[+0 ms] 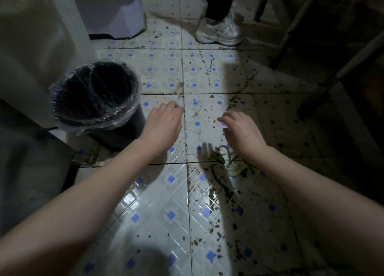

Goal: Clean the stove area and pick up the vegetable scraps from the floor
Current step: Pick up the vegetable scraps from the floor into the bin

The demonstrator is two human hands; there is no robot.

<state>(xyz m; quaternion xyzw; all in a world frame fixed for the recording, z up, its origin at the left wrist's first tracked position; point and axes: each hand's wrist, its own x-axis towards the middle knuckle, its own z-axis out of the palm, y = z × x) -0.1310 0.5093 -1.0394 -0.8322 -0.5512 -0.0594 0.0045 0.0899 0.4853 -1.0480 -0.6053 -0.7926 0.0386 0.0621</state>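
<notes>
Head camera is showing your two hands hovering loosely curled, left hand [164, 126] and right hand [243, 133] both holding nothing. One clump of green vegetable scraps [234, 166] is lying on the floor [162, 74] under your right wrist. One lined bin [133, 130] is standing left of your left hand; one shoe [220, 32] beyond.

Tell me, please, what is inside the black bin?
A clear plastic liner lines the bin, folded over its rim; the bottom is too dark to tell whether anything lies there.
</notes>
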